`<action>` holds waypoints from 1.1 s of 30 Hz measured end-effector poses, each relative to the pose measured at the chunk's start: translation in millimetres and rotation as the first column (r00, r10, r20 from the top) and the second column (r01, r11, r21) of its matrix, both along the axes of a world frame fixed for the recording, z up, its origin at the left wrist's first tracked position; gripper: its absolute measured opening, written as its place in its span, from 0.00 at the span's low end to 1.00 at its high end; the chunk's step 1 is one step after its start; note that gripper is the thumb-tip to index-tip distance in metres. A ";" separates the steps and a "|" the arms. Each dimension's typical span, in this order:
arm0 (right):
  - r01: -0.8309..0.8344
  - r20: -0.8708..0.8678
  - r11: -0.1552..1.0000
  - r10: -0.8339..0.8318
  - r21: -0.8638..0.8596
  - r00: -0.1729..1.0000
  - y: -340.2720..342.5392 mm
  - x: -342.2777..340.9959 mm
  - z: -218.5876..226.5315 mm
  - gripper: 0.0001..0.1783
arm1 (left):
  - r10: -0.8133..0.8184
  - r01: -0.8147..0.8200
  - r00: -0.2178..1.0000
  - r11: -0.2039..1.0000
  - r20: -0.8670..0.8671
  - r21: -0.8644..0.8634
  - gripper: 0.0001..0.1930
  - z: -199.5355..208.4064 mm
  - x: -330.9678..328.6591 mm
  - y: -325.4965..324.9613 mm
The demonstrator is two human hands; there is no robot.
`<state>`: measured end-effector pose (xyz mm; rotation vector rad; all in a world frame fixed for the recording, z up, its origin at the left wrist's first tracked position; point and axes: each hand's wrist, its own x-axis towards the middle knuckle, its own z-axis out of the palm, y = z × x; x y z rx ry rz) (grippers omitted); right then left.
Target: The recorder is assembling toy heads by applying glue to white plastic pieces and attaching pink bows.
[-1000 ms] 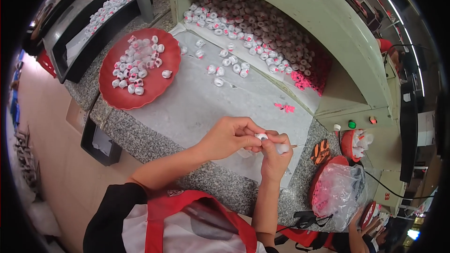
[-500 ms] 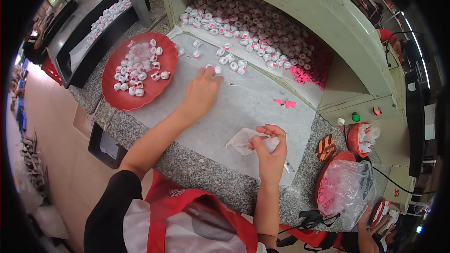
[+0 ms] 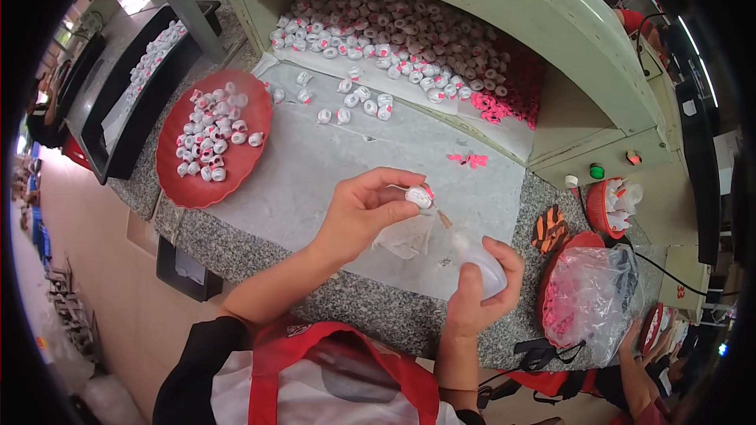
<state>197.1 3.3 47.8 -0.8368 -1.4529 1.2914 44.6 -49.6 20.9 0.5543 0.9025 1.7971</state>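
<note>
My left hand (image 3: 365,210) pinches a small white rounded piece with a pink spot (image 3: 419,197) between thumb and fingers. In my right hand (image 3: 492,287) is a translucent white squeeze bottle (image 3: 478,264), its thin nozzle pointing up and left at the piece. The tip looks to be at or very near the piece's lower edge. Beneath both hands lies a crumpled whitish cloth or tissue (image 3: 404,238) on the white sheet (image 3: 331,177). Several similar white pieces (image 3: 362,94) sit loose on the sheet's far part, beside a few pink bits (image 3: 468,160).
A red scalloped dish (image 3: 256,142) of white pieces stands at left. Behind the sheet, a pale green open-fronted cabinet (image 3: 579,149) holds a heap of white and pink pieces. At right are a red basket (image 3: 606,216), a plastic bag (image 3: 598,287) and an orange-black patterned item (image 3: 550,227).
My left hand has come from the loose pieces toward me, now with one white piece. My right hand has moved slightly right and lower, its bottle now turned toward that piece.
</note>
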 end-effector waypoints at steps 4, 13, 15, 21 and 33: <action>-0.072 0.168 0.902 0.000 0.425 0.986 -6.4 3.9 -3.4 0.14 | 0.194 -0.173 0.925 0.981 -0.326 0.093 0.16 3.0 5.2 -3.8; -0.037 0.159 0.881 -0.043 0.471 0.986 -3.1 1.2 -7.0 0.12 | 0.227 -0.215 0.892 0.974 -0.391 0.074 0.16 2.5 7.4 -4.6; -0.032 0.144 0.892 -0.037 0.451 0.989 -2.2 1.3 -8.0 0.12 | 0.222 -0.209 0.887 0.975 -0.404 0.078 0.16 2.0 8.1 -3.8; -0.075 0.173 0.879 -0.008 0.470 0.985 -0.2 0.7 -7.7 0.12 | 0.225 -0.204 0.869 0.974 -0.440 0.094 0.17 1.9 8.1 -3.8; -0.109 0.216 0.852 -0.005 0.512 0.976 2.6 3.2 -2.9 0.11 | 0.208 -0.197 0.819 0.977 -0.535 0.079 0.16 4.6 3.9 -5.4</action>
